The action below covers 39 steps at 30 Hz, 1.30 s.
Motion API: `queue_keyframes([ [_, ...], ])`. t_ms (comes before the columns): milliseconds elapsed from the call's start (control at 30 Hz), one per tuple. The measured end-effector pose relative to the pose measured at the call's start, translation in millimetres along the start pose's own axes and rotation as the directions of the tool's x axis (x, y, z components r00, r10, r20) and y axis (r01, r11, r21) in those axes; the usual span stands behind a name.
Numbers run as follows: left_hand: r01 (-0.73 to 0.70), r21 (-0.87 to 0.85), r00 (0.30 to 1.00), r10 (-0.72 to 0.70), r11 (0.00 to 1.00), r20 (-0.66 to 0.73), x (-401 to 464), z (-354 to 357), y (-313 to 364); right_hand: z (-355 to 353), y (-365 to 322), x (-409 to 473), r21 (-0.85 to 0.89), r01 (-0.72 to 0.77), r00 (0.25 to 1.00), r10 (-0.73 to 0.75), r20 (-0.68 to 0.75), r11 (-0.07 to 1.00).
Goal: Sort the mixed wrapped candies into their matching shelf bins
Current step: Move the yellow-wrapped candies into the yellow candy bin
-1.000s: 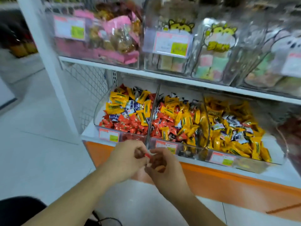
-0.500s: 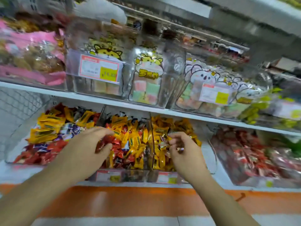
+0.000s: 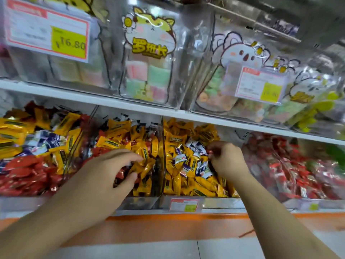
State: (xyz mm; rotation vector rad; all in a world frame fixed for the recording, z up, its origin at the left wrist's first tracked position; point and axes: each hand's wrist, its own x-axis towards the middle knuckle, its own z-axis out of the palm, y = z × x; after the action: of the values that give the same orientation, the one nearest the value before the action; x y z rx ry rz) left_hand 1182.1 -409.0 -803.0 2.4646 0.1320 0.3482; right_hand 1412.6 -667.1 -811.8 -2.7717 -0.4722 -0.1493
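- Left hand [image 3: 104, 171]: I have it over the middle bin [image 3: 141, 200], fingers spread wide and half-curled above the yellow candies [image 3: 143, 156], thumb down among the red ones. It holds nothing that I can see. I judge it is poised to rake out a stray.
- Right hand [image 3: 226, 161]: over the right bin [image 3: 205, 201], fingertips pinched together on a small red candy [image 3: 211, 151]. The grip is narrow, closed on the wrapper.
- Red candy: a misfit here, since this bin is mostly yellow with white-and-blue candies [image 3: 188, 161] mixed in. Probably lifted out for that reason.
- Red bin [image 3: 298, 200]: just right of the pinching hand, filled with red wrappers. I judge it the likely home for the held piece.
- Left bin [image 3: 11, 200]: red, yellow and blue-white wrappers mixed, so sorting there is not yet done.
- Dividers [image 3: 162, 156]: clear upright walls keep the piles apart; the candies press against them.
- Upper shelf [image 3: 130, 107]: clear bags with cartoon animals and price tags [image 3: 48, 28], not touched.
- Risk: the small wrapper could slip from the pinch while crossing the bin wall.
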Motion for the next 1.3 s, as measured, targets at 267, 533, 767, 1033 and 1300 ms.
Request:
queue_keyframes([
  [267, 0.021, -0.007, 1.0, -0.021, 1.0, -0.022, -8, -6, 0, -30, -33, -33, 0.197, 0.067, 0.988, -0.037, -0.152, 0.978],
  [533, 0.179, -0.354, 0.981, -0.193, 0.918, -0.005, -26, -27, 7, -22, -158, -114, 0.356, 0.417, 0.889, -0.457, 0.033, 0.836],
  [767, 0.286, -0.285, 0.934, -0.332, 0.915, -0.131, -37, -70, -24, -2, -205, -127, 0.392, 0.468, 0.856, -0.516, 0.022, 0.792],
  [1033, 0.376, 0.127, 0.902, -0.332, 0.918, -0.275, -39, -105, -66, 8, -203, -127, 0.321, 0.473, 0.851, -0.52, 0.076, 0.821],
  [1300, 0.064, 0.135, 0.996, -0.055, 0.989, -0.068, -27, -65, -34, -6, -156, -93, 0.285, 0.365, 0.925, -0.38, -0.005, 0.886],
])
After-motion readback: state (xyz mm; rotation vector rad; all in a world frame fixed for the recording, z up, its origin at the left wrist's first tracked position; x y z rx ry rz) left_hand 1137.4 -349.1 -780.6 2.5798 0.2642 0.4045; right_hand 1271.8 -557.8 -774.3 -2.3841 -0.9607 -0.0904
